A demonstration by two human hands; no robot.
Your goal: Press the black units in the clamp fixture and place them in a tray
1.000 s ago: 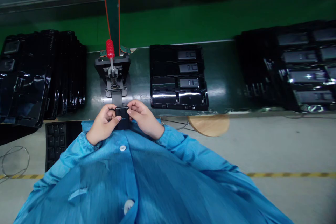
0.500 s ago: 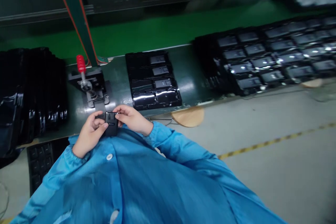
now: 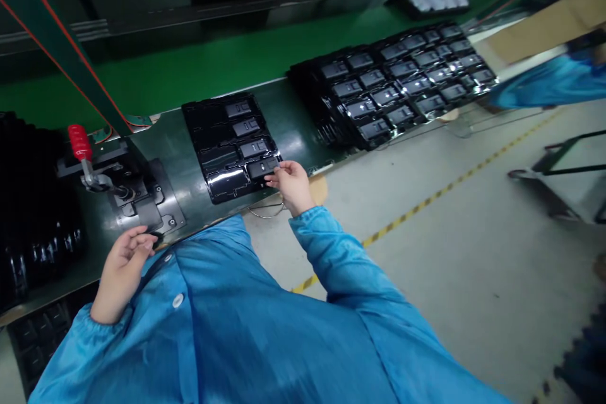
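My right hand (image 3: 294,188) pinches the edge of a black rectangular device (image 3: 262,168), which lies in the near right slot of a glossy black plastic tray (image 3: 222,184). Three similar devices fill the other slots of that tray's right column; the left column shows bare slots. Loosely curled, with a gap between thumb and fingers, my left hand (image 3: 124,265) hovers by the near edge of a toggle clamp fixture (image 3: 142,196). Nothing shows in it. The fixture's red handle (image 3: 80,142) stands upright.
Stacked trays of black devices (image 3: 392,85) stand at the right of the bench, and piled black trays (image 3: 38,214) at the left. A co-worker's blue sleeve (image 3: 534,85) shows at far right, near a cardboard box (image 3: 544,28) and a cart (image 3: 568,164).
Both hands held the device before my body. My right hand has carried it rightward into the tray's near right slot; my left hand has let go and moved left. The view has shifted right.
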